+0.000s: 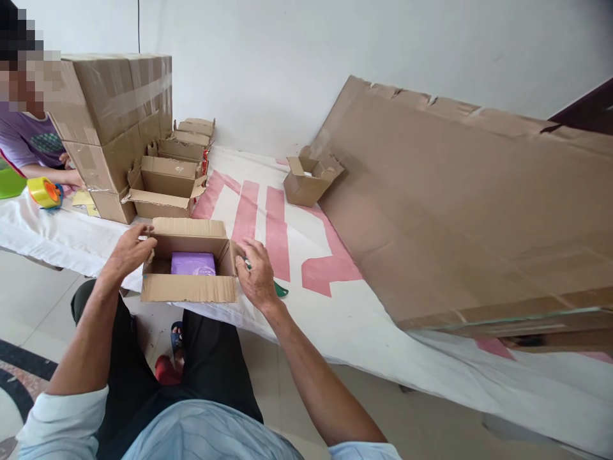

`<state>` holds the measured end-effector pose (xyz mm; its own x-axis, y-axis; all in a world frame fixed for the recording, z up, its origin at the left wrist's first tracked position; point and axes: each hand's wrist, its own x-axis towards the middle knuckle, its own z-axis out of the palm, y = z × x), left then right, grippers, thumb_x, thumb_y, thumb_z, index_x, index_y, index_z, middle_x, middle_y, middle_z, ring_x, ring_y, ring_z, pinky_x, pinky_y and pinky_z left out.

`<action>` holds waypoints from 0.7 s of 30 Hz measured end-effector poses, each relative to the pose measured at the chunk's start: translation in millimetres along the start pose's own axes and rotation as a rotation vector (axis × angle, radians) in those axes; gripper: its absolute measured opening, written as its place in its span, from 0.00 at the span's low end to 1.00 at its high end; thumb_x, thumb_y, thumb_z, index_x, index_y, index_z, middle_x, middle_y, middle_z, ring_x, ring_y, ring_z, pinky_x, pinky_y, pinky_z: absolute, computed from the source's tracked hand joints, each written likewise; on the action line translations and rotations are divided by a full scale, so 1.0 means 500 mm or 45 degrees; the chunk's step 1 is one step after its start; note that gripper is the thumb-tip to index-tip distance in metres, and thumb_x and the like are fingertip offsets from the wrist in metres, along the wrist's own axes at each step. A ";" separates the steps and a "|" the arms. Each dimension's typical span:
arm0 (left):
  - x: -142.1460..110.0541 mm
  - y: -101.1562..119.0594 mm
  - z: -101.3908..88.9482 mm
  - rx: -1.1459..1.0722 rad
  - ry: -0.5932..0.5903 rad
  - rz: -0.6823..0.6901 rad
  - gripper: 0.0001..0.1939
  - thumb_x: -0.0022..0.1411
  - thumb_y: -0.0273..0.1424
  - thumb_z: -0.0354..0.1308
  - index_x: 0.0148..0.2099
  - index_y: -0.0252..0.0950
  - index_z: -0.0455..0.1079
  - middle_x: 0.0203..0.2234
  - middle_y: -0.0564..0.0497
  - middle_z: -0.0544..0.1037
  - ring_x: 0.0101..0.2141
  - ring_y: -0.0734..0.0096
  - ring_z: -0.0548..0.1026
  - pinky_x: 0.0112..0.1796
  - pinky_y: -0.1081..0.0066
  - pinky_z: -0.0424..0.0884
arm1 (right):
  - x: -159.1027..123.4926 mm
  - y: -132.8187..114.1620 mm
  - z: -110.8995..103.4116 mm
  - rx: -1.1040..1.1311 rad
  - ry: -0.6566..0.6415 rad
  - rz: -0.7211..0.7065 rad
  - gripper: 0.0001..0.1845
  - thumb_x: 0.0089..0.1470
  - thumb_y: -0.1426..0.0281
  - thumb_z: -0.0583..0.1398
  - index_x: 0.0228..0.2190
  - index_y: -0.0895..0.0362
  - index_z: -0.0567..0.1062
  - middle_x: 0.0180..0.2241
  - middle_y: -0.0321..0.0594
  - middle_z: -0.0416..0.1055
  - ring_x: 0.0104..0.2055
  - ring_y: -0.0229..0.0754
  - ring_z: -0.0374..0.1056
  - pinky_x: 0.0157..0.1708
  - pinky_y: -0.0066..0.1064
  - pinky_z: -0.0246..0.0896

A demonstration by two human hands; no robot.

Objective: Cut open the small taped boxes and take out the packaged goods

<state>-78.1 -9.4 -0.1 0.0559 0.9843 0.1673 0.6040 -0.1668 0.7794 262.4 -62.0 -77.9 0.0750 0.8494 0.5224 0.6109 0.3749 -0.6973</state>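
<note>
Carton (189,289) between left hand (130,249) and right hand (257,271), each grasping an end flap (233,259), holds purple packet (193,263); flap positioning seems in hand, the next move calling for even pressure.

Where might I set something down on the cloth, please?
The widest bare patch of cloth lies between the right hand and the big cardboard, with a green item by the hand. Another separates the small box from the open boxes. The left is crowded with stacked boxes and tape.
</note>
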 end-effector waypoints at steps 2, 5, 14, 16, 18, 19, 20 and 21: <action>-0.008 -0.014 -0.030 -0.217 -0.002 -0.039 0.30 0.59 0.43 0.67 0.62 0.40 0.82 0.49 0.46 0.86 0.39 0.57 0.80 0.43 0.58 0.82 | 0.004 -0.005 -0.006 0.054 -0.090 -0.023 0.20 0.74 0.59 0.55 0.54 0.52 0.84 0.60 0.55 0.81 0.65 0.59 0.77 0.70 0.58 0.73; -0.026 -0.029 -0.072 -0.404 0.013 -0.092 0.37 0.52 0.47 0.75 0.64 0.40 0.84 0.58 0.42 0.87 0.45 0.55 0.83 0.45 0.58 0.83 | 0.008 -0.008 -0.007 0.133 -0.168 0.021 0.20 0.74 0.55 0.59 0.55 0.51 0.83 0.56 0.52 0.83 0.60 0.57 0.80 0.65 0.55 0.77; -0.083 -0.041 -0.037 0.059 -0.120 0.078 0.43 0.68 0.66 0.64 0.70 0.41 0.81 0.69 0.38 0.82 0.72 0.33 0.75 0.73 0.39 0.71 | -0.014 -0.014 0.025 0.390 -0.144 0.258 0.24 0.68 0.58 0.62 0.61 0.51 0.79 0.63 0.54 0.80 0.64 0.57 0.80 0.60 0.52 0.82; -0.102 -0.044 -0.004 -0.036 -0.151 0.091 0.49 0.70 0.66 0.64 0.81 0.42 0.69 0.76 0.38 0.75 0.75 0.34 0.72 0.76 0.40 0.67 | -0.021 -0.020 0.022 0.386 -0.138 0.261 0.23 0.69 0.58 0.62 0.61 0.51 0.79 0.63 0.53 0.80 0.65 0.57 0.79 0.59 0.50 0.83; -0.118 -0.052 0.022 -0.111 -0.154 0.121 0.59 0.67 0.67 0.68 0.86 0.40 0.59 0.81 0.36 0.67 0.79 0.32 0.66 0.79 0.38 0.60 | -0.029 -0.024 0.016 0.362 -0.143 0.244 0.23 0.70 0.58 0.62 0.61 0.50 0.79 0.63 0.52 0.80 0.65 0.56 0.79 0.58 0.49 0.83; -0.123 -0.057 0.031 -0.124 -0.140 0.139 0.64 0.64 0.68 0.70 0.87 0.39 0.56 0.83 0.34 0.63 0.81 0.30 0.62 0.80 0.37 0.57 | -0.032 -0.024 0.012 0.345 -0.145 0.227 0.23 0.70 0.57 0.61 0.61 0.49 0.79 0.63 0.51 0.80 0.65 0.56 0.79 0.58 0.49 0.83; -0.126 -0.064 0.038 -0.122 -0.125 0.158 0.68 0.61 0.69 0.72 0.88 0.38 0.53 0.83 0.32 0.61 0.82 0.28 0.59 0.81 0.35 0.54 | -0.035 -0.024 0.008 0.325 -0.147 0.204 0.22 0.71 0.58 0.61 0.62 0.49 0.79 0.63 0.51 0.80 0.64 0.56 0.79 0.57 0.49 0.84; -0.129 -0.070 0.043 -0.113 -0.111 0.179 0.72 0.58 0.70 0.74 0.88 0.37 0.52 0.84 0.31 0.60 0.82 0.27 0.57 0.81 0.34 0.53 | -0.037 -0.022 0.003 0.302 -0.149 0.174 0.22 0.71 0.58 0.61 0.62 0.49 0.79 0.62 0.51 0.80 0.63 0.55 0.79 0.57 0.49 0.84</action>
<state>-85.6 -65.8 -51.0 0.2054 0.9517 0.2283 0.5133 -0.3034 0.8028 253.0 -81.2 -80.6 0.0438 0.9299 0.3652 0.3993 0.3188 -0.8596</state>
